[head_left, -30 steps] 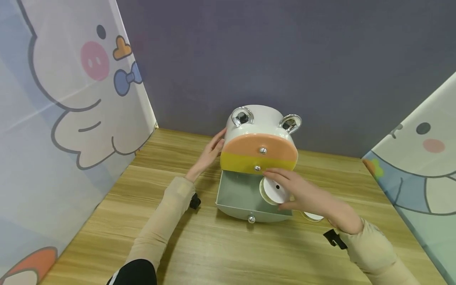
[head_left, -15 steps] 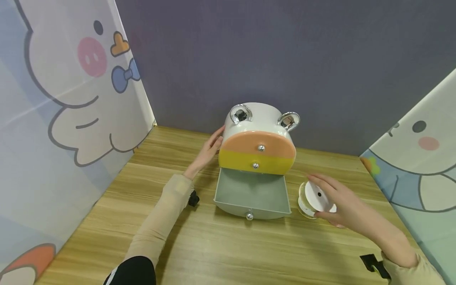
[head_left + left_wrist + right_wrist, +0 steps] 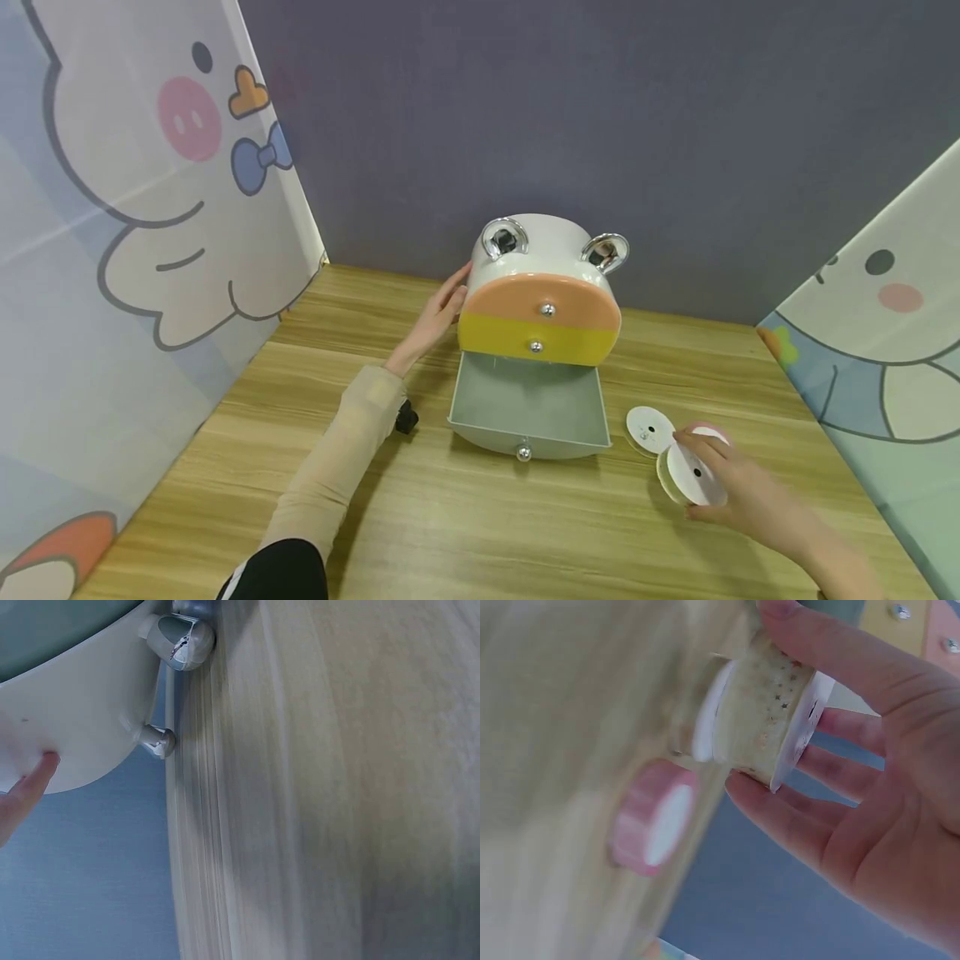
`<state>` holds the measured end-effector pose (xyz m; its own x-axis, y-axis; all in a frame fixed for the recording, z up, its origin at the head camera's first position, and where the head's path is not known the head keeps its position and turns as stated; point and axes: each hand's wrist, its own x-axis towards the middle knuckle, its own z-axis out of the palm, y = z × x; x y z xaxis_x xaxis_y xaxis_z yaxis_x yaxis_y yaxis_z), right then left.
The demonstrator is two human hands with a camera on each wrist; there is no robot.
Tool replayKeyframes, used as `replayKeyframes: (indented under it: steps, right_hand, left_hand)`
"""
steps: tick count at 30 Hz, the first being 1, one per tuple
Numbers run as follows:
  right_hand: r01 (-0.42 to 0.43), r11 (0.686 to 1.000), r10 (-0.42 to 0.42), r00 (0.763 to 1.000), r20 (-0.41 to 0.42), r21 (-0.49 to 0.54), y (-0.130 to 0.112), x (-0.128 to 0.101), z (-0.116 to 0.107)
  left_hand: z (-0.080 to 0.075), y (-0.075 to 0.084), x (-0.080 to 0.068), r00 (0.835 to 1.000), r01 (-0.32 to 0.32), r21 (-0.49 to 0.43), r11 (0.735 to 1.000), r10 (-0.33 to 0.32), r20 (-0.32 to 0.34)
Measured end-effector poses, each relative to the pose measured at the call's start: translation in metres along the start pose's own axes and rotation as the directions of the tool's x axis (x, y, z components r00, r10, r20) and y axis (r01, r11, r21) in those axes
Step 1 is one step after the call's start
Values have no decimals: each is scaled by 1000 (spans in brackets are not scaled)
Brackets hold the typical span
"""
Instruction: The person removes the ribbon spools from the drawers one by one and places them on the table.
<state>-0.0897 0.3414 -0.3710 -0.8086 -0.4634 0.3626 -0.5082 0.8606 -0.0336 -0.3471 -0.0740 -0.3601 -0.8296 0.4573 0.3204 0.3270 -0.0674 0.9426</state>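
A small frog-faced drawer cabinet (image 3: 542, 287) has a white body, an orange and a yellow drawer front, and a grey-green bottom drawer (image 3: 528, 404) pulled out, with nothing in it. Against the cabinet's left side rests my left hand (image 3: 431, 323); a fingertip (image 3: 46, 766) touches the white shell in the left wrist view. My right hand (image 3: 757, 504) grips a spool of sheer, star-dotted ribbon (image 3: 769, 712) by its rims, thumb on one side and fingers on the other. A second ribbon spool (image 3: 649, 429) lies right of the drawer, and a pink ribbon spool (image 3: 654, 817) lies beside it.
The wooden table (image 3: 450, 533) carries everything. A dark grey partition (image 3: 637, 125) stands behind the cabinet, with cartoon-printed panels at the left (image 3: 142, 167) and right (image 3: 900, 358). Silver knobs (image 3: 523, 452) stick out from the drawers.
My right hand has carried the ribbon spool from over the open drawer to the right, then down and nearer me, beside the other spools. My left hand stays at the cabinet's side.
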Motion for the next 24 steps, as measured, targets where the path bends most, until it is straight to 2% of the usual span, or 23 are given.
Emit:
replayKeyframes:
  steps: [5,8,16,23,24]
  right_hand:
    - [-78,997,76,994,77,25,1,-14,18]
    - [-103,994,99,990,96,45,2,-20,27]
    - [-105,991,99,992,85,78,6,-25,37]
    - [-124,990,113,985,132,75,3,-22,37]
    - [-126,989,115,984,138,75,3,-22,36]
  left_hand:
    - [0,0,-1,1000,0,8,1000,0,-6]
    - [0,0,-1,1000,-1,4,1000,1,-1]
    - [1,-2,0,1000,-5,1,1000,5,-5]
    - [-3,-30,10,999,-39,44,998,40,-28]
    - [-3,-30,10,999,-34,47,998,35,-29]
